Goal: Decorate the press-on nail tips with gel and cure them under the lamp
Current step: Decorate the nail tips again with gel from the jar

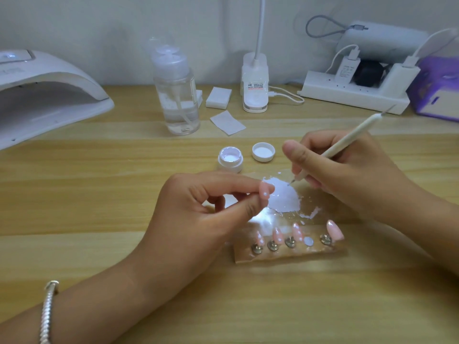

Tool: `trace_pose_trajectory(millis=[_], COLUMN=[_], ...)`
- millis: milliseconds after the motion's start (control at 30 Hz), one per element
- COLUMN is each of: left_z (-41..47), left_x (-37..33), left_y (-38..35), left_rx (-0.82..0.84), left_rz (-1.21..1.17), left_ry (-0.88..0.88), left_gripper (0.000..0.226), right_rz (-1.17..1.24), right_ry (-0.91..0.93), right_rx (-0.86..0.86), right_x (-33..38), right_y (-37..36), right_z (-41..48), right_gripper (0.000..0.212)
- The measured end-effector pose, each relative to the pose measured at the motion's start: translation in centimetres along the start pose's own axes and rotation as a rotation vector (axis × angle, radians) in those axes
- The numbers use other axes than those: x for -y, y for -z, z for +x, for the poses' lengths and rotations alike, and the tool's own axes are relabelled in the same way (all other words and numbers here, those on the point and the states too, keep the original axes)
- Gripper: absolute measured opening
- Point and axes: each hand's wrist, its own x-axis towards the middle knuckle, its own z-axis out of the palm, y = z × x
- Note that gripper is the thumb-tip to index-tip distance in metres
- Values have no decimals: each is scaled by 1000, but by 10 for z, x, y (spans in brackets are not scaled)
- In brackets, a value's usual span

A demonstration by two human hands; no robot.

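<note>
My left hand pinches a pink nail tip that carries a white dot, holding it above the table. My right hand grips a white dotting pen like a pencil, its fine tip touching a patch of white gel spread on a clear sheet. Several more pink nail tips stand on metal holders along a transparent stand; one round magnet spot on it is bare. An open white gel jar and its lid sit just behind. The white curing lamp is at the far left.
A clear pump bottle stands behind the jar, with white wipe pads and a loose wipe beside it. A desk-lamp base, a power strip with chargers and a purple tissue box line the back edge.
</note>
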Motion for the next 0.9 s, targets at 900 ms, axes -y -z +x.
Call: trace_pose_trajectory(millis=[900], left_z=[1], left_x=[-2], left_y=[-1], left_rx=[55], left_rz=[6], left_ry=[-42], left_gripper=[7], right_rz=[343], right_ry=[221], right_rx=[-96], right_x=[33], right_y=[-14], right_z=[-21], right_gripper=[31])
